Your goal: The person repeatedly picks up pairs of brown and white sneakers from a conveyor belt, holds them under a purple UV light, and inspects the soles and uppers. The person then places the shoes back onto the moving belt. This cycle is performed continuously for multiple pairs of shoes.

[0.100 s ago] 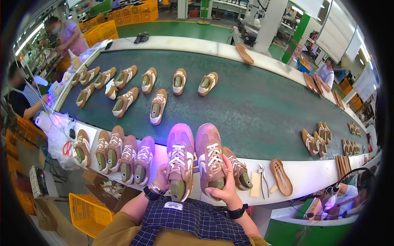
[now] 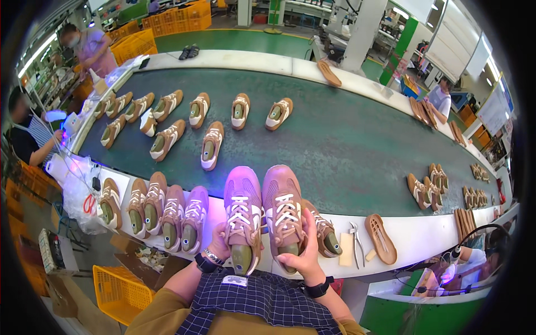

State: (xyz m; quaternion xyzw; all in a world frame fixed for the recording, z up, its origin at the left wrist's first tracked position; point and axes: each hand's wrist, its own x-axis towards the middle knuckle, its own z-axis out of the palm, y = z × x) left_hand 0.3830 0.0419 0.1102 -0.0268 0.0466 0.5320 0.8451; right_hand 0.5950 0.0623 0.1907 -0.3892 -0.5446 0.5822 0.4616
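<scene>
Side by side in front of me are two brown sneakers with white laces, toes pointing away. My left hand (image 2: 219, 244) grips the left sneaker (image 2: 244, 190) by its outer side near the heel; part of the fingers is hidden behind it. My right hand (image 2: 309, 258) is wrapped round the right sneaker (image 2: 281, 187), thumb over the heel opening. An olive shoe last (image 2: 241, 258) fills the left one, and a similar last (image 2: 290, 250) fills the other. Just beyond my right hand, another brown sneaker (image 2: 325, 230) rests on the white ledge.
Several lasted sneakers (image 2: 173, 209) line the white ledge (image 2: 416, 237) at left. On its right lie a pale block (image 2: 346, 249), pliers (image 2: 357, 245) and a brown sole (image 2: 381, 239). More shoes stand on the green conveyor belt (image 2: 335, 145). A yellow crate (image 2: 120, 293) sits below; co-workers are around.
The whole view has shifted slightly. Both hands keep the same hold on the two sneakers, whose toes sit a touch higher in the picture.
</scene>
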